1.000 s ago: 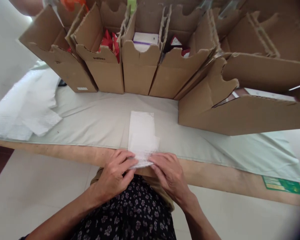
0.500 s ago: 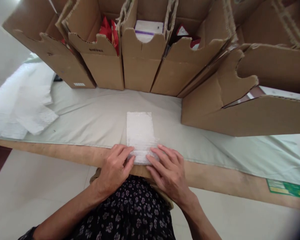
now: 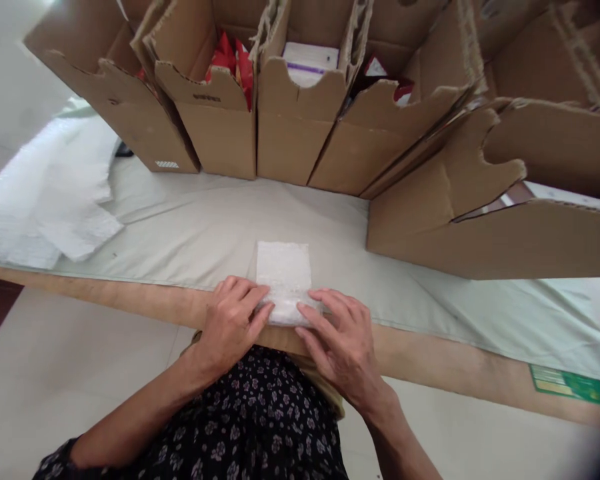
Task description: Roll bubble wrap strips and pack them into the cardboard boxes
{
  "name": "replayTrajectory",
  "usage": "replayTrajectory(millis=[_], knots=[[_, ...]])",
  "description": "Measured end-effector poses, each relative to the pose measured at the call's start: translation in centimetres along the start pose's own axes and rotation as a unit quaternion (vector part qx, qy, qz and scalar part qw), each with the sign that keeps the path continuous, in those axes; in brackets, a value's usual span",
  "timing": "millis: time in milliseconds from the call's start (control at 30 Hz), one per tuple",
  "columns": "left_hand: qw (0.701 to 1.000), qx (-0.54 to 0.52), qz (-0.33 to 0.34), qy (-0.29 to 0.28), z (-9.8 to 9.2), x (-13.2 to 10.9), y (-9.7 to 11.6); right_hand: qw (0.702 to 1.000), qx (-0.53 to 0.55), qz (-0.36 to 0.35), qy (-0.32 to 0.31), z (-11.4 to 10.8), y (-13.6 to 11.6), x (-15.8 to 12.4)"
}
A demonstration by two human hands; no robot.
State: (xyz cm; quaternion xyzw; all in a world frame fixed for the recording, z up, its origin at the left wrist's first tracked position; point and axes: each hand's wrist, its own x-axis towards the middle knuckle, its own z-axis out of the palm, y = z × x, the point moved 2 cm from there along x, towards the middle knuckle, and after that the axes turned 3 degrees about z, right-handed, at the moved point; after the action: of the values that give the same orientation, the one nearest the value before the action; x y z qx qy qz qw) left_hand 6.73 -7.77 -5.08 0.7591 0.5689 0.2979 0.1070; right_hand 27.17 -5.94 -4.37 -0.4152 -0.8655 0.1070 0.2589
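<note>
A small piece of white bubble wrap (image 3: 283, 263) lies at the table's front edge, its near end folded over into a flat strip. At the left end of the fold, my left hand (image 3: 235, 310) grips the wrap between thumb and fingers. My right hand (image 3: 341, 333) does the same at the right end, its thumb low near the wooden edge. Whether anything lies inside the folded part cannot be seen.
Cardboard bins (image 3: 290, 133) stand in a row at the back, some with red packets (image 3: 230, 63) or white boxes (image 3: 310, 60). Another cardboard bin (image 3: 480, 240) reaches forward on the right. Loose bubble wrap sheets (image 3: 55, 193) lie left. A green label (image 3: 570, 383) is on the wooden edge (image 3: 430, 350).
The flat part of the bubble wrap beyond my fingers has become shorter as its near end is folded over. Both hands stay on its sides. The view has shifted slightly.
</note>
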Motion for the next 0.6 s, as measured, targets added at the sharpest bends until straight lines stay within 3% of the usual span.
replayTrajectory(millis=[133, 233, 300, 367, 467, 600], knots=[[0.999, -0.019, -0.027, 0.043, -0.6, -0.3, -0.2, 0.999, 0.008, -0.019, -0.032, 0.7, 0.3, 0.3], [0.977, -0.149, -0.139, 0.066, -1.6, -1.7, -0.1, 0.998, 0.055, 0.039, 0.019, 0.6, 0.8, 0.7], [0.925, -0.276, -0.259, 0.02, -1.7, -2.6, 0.1, 0.991, 0.095, 0.087, 0.034, 0.4, 0.8, 0.6], [0.841, -0.419, -0.341, -0.033, -1.2, -3.1, 0.5, 0.982, 0.142, 0.125, 0.021, 0.3, 0.3, 0.4], [0.73, -0.585, -0.351, -0.043, 0.1, -2.5, 1.5, 0.967, 0.207, 0.15, -0.011, 0.2, -1.1, -0.1], [0.642, -0.671, -0.371, -0.004, 1.3, -1.4, 2.7, 0.979, 0.164, 0.123, 0.019, -0.3, -2.3, -0.6]])
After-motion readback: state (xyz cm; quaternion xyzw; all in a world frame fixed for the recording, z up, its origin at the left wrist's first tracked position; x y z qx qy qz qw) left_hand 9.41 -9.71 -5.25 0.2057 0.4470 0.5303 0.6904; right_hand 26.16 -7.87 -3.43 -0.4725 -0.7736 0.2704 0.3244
